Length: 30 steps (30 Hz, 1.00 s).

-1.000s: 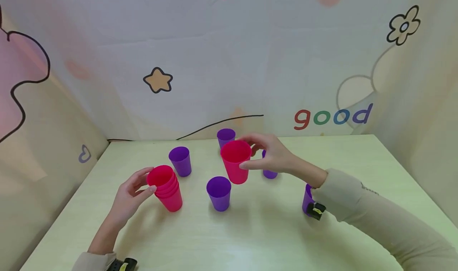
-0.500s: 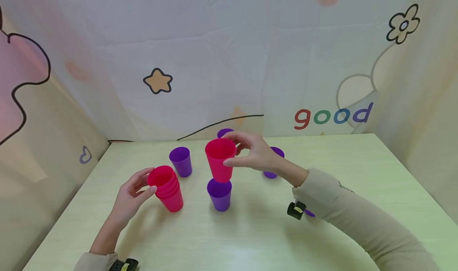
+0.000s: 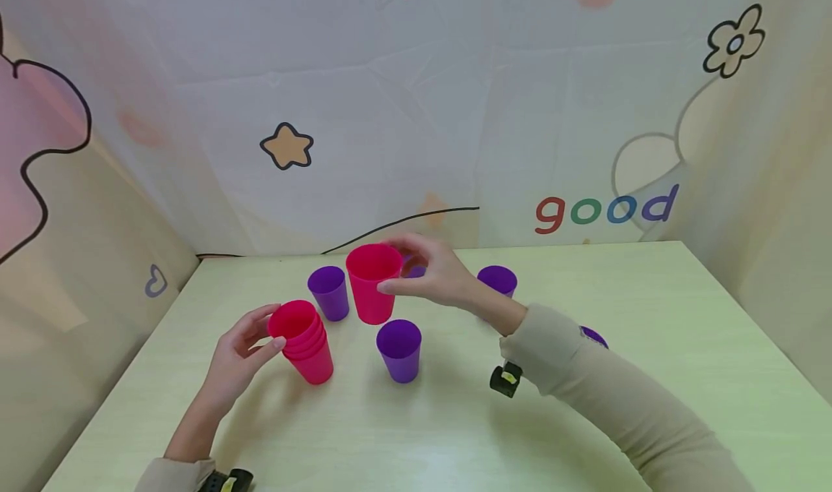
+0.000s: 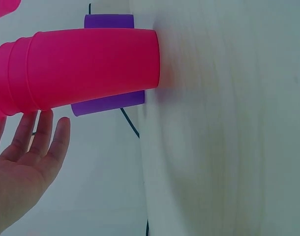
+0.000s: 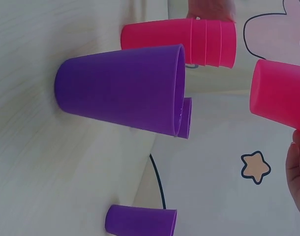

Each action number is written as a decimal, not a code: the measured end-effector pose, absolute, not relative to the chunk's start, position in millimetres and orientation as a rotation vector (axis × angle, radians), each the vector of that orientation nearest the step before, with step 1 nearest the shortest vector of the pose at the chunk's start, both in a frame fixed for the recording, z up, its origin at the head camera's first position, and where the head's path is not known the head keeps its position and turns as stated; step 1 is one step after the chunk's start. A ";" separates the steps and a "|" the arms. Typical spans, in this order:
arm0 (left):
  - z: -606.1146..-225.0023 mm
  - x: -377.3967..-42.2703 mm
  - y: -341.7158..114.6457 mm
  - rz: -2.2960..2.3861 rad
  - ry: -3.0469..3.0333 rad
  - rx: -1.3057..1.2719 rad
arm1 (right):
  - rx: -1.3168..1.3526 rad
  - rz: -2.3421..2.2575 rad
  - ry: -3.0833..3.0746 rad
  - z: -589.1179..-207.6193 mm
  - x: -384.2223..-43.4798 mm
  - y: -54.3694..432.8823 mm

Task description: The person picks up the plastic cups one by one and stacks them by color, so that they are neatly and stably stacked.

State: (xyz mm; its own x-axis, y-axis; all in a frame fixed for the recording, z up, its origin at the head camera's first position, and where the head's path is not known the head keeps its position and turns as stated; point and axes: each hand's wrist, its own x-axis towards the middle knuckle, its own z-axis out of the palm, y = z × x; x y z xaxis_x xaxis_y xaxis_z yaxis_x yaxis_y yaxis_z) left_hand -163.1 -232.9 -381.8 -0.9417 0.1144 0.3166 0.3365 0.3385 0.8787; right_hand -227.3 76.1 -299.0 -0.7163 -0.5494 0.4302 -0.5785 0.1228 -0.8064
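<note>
In the head view my right hand grips a single red cup by its rim, thumb in front and fingers behind. That cup hangs upright in the air, well above the tabletop in the right wrist view. My left hand holds the rim of a stack of nested red cups, which stands upright on the table at the left. A purple cup stands upright just right of the stack, and another purple cup stands behind the stack.
Farther back a purple cup is mostly hidden by my right hand. Two more purple cups stand on the right: one behind my wrist, another mostly covered by the sleeve. A printed cloth hangs behind the pale table.
My right hand has carried the red cup leftward, past the front purple cup toward the red stack. The left hand and its stack have stayed in place.
</note>
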 end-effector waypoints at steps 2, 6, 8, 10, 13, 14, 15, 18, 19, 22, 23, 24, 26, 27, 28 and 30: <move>-382.2 -163.4 -232.8 -1.655 -2.393 -0.420 | 1.158 1.712 -2.333 -299.2 -228.3 72.5; -383.9 -164.9 -233.3 -1.658 -2.391 -0.424 | 1.129 1.724 -2.317 -298.7 -230.2 65.0; -384.7 -165.6 -233.7 -1.652 -2.398 -0.415 | 1.121 1.731 -2.301 -298.1 -230.6 60.8; -385.2 -166.2 -234.1 -1.645 -2.406 -0.407 | 1.122 1.736 -2.285 -297.9 -231.5 56.3; -385.4 -166.7 -234.5 -1.636 -2.418 -0.397 | 1.136 1.737 -2.269 -297.4 -232.6 48.7; -385.4 -166.7 -234.5 -1.635 -2.420 -0.395 | 1.143 1.734 -2.265 -297.1 -233.0 46.2; -385.2 -166.6 -234.5 -1.635 -2.422 -0.393 | 1.147 1.730 -2.262 -297.0 -233.3 43.7; -385.3 -166.5 -234.6 -1.633 -2.422 -0.394 | 1.169 1.727 -2.244 -296.4 -234.9 36.4; -385.3 -166.4 -234.6 -1.635 -2.418 -0.398 | 1.174 1.721 -2.243 -296.1 -235.4 34.1; -386.1 -166.4 -235.1 -1.639 -2.408 -0.411 | 1.179 1.728 -2.251 -295.2 -237.0 27.5; -386.4 -166.4 -235.3 -1.640 -2.406 -0.414 | 1.173 1.731 -2.261 -294.7 -237.1 25.6; -386.5 -166.3 -235.4 -1.641 -2.404 -0.415 | 1.168 1.731 -2.273 -294.4 -237.4 23.7; -386.4 -166.2 -235.7 -1.640 -2.405 -0.413 | 1.151 1.729 -2.299 -293.6 -237.0 20.0; -386.3 -166.2 -236.0 -1.638 -2.408 -0.410 | 1.145 1.730 -2.313 -293.4 -236.9 18.1; -386.1 -166.1 -236.2 -1.636 -2.410 -0.406 | 1.141 1.722 -2.325 -293.3 -236.7 16.2; -385.8 -166.0 -236.5 -1.632 -2.416 -0.401 | 1.147 1.713 -2.338 -292.9 -235.9 12.0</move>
State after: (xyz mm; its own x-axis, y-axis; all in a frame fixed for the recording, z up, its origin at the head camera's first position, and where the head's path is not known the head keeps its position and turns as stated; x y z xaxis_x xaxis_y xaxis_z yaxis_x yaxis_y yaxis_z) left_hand -166.0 -236.5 -385.8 -0.9436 0.1117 0.3117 0.3309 0.3543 0.8746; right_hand -235.9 12.0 -292.9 -0.7288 -0.5384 0.4230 -0.5655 0.1249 -0.8153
